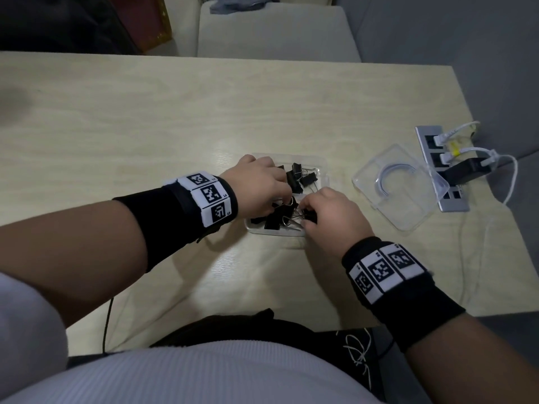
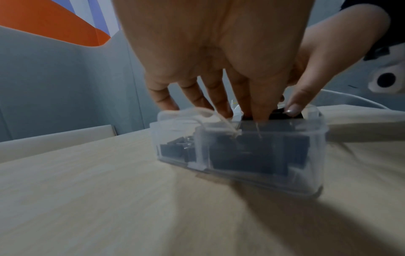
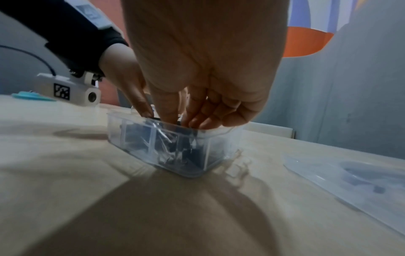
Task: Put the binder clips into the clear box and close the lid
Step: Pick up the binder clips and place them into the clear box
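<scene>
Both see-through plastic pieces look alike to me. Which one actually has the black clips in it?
The clear box under both hands, its binder clips showing inside. The other piece, the lid, lies apart to the right beside the power strip, holding none.
</scene>
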